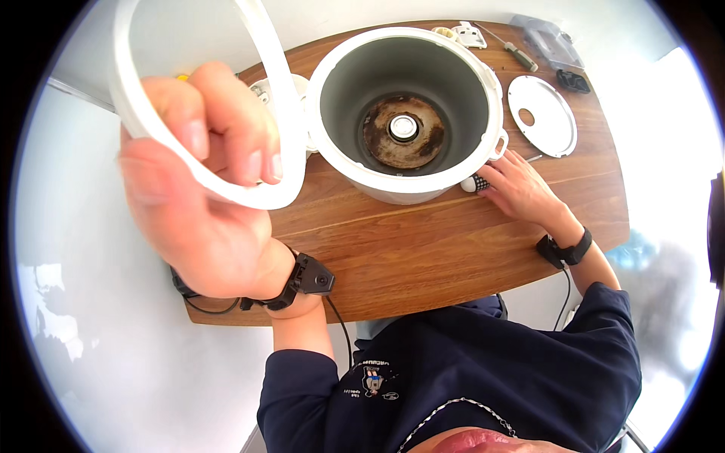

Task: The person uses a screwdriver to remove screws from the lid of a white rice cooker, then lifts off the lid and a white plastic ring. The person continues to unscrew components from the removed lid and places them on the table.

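Note:
Raised close to the camera at the left, my left hand is closed on a white plastic ring, thumb on one side and fingers curled over the other. On the table stands a white rice cooker body with a grey inside; its heating plate is stained brown, with a round white centre. My right hand is low on the table beside the cooker's side loop. Its fingers close over what looks like a screwdriver with a black-and-white checkered handle; a thin shaft shows beyond the hand.
A white oval plate with a hole lies at the right. Behind it are another screwdriver, a clear plastic box, a black part and a small white part. Cables hang from both wristbands past the wooden table's front edge.

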The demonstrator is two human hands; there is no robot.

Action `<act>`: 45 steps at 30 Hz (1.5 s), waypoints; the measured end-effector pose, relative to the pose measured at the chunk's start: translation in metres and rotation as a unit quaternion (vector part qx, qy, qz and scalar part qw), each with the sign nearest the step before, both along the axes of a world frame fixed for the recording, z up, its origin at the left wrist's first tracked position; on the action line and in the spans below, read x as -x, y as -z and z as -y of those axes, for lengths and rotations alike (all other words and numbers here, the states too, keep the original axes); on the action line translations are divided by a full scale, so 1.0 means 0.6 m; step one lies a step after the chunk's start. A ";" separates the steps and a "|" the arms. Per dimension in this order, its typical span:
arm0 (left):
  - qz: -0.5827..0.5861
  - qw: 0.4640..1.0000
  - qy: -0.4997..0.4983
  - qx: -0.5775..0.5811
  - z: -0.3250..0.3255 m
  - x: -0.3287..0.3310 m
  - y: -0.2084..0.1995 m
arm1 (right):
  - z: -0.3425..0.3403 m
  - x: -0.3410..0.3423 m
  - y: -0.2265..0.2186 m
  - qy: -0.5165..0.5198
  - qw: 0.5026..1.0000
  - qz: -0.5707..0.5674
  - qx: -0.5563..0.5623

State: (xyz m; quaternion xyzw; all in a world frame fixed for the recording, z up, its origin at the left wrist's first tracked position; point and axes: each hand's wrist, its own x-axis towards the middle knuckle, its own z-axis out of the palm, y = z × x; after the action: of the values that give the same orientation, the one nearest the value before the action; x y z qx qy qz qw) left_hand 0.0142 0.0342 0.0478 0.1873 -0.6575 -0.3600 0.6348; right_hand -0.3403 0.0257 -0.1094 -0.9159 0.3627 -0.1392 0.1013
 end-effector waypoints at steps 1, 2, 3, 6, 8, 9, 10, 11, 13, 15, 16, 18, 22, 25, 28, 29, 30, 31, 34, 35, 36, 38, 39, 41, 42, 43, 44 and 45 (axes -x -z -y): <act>-0.011 1.000 0.024 -0.008 0.000 -0.007 -0.003 | 0.001 -0.001 -0.002 0.005 1.000 -0.004 0.002; -0.013 1.000 0.026 -0.011 -0.002 -0.012 -0.006 | 0.003 -0.002 -0.003 0.009 1.000 -0.009 0.004; -0.015 0.999 0.027 -0.015 -0.004 -0.016 -0.009 | 0.004 -0.005 -0.004 0.008 1.000 -0.004 0.007; -0.013 0.999 0.044 -0.012 0.007 -0.018 -0.003 | 0.003 0.002 -0.003 0.025 1.000 -0.003 0.013; -0.004 0.998 0.056 -0.004 0.010 -0.021 -0.001 | 0.006 0.004 -0.004 0.024 1.000 -0.003 0.009; 0.001 0.998 0.067 0.001 0.014 -0.023 0.001 | 0.006 0.003 -0.008 0.025 1.000 -0.002 0.015; 0.001 0.997 0.075 0.002 0.016 -0.024 0.002 | 0.004 0.001 -0.016 0.025 0.999 -0.002 0.021; 0.001 0.997 0.082 0.003 0.019 -0.025 0.004 | 0.002 -0.002 -0.024 0.026 0.999 -0.001 0.027; -0.003 0.996 0.089 -0.006 0.022 -0.027 0.006 | 0.000 -0.005 -0.033 0.092 0.993 0.005 0.070; -0.005 0.995 0.095 -0.022 0.025 -0.028 0.005 | -0.003 -0.013 -0.047 0.145 0.980 0.044 0.128; -0.006 0.995 0.096 -0.028 0.026 -0.030 0.005 | -0.004 -0.021 -0.059 0.163 0.970 0.081 0.164; -0.010 0.994 0.099 -0.038 0.030 -0.033 0.006 | -0.009 -0.029 -0.078 0.159 0.957 0.117 0.212; -0.018 0.995 0.083 -0.044 0.030 -0.038 0.004 | -0.033 -0.069 -0.136 0.039 0.960 0.089 0.263; -0.019 0.995 0.087 -0.036 0.034 -0.040 0.007 | -0.039 -0.113 -0.159 -0.011 0.964 0.025 0.263; -0.001 0.998 0.066 -0.016 0.037 -0.049 0.014 | -0.019 -0.108 -0.172 -0.026 0.976 -0.004 0.214; 0.012 0.998 0.055 -0.006 0.038 -0.054 0.014 | -0.012 -0.109 -0.178 -0.013 0.982 0.011 0.187; 0.031 0.998 0.046 0.004 0.039 -0.062 0.013 | 0.003 -0.107 -0.180 -0.026 0.980 0.020 0.194; 0.056 0.998 -0.006 -0.002 0.040 -0.055 0.015 | 0.022 -0.098 -0.178 -0.035 0.979 0.025 0.200; 0.154 0.963 -0.218 -0.036 0.014 -0.021 0.001 | 0.077 -0.073 -0.182 -0.032 0.983 0.017 0.178; 0.195 0.941 -0.272 -0.040 0.006 -0.016 -0.003 | 0.095 -0.064 -0.183 -0.023 0.984 0.014 0.174; 0.192 0.937 -0.290 -0.023 0.005 -0.013 -0.004 | 0.109 -0.057 -0.184 -0.014 0.985 0.010 0.169; 0.190 0.924 -0.332 0.010 -0.003 -0.008 -0.006 | 0.133 -0.049 -0.187 0.028 0.992 0.031 0.118; 0.191 0.927 -0.322 0.014 -0.004 -0.012 -0.004 | 0.147 -0.039 -0.187 0.034 0.995 0.043 0.088; 0.192 0.932 -0.306 0.026 -0.011 -0.027 -0.007 | 0.194 -0.018 -0.171 0.081 0.992 0.002 0.095; 0.187 0.937 -0.295 0.022 -0.011 -0.033 -0.006 | 0.207 -0.012 -0.166 0.087 0.993 0.012 0.076; 0.184 0.940 -0.286 0.014 -0.010 -0.041 -0.004 | 0.222 -0.006 -0.161 0.058 0.994 0.018 0.088; 0.180 0.944 -0.275 0.007 -0.008 -0.048 -0.003 | 0.230 0.000 -0.157 0.030 0.994 0.024 0.100; 0.190 0.943 -0.271 -0.029 -0.005 -0.058 -0.004 | 0.231 0.004 -0.149 0.035 0.994 0.029 0.101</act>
State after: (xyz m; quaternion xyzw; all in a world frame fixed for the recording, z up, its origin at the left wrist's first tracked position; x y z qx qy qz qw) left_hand 0.0488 0.0370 0.0504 0.4418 -0.6793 -0.1505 0.5663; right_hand -0.3425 -0.1128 -0.0199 -0.9038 0.3754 -0.2051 0.0137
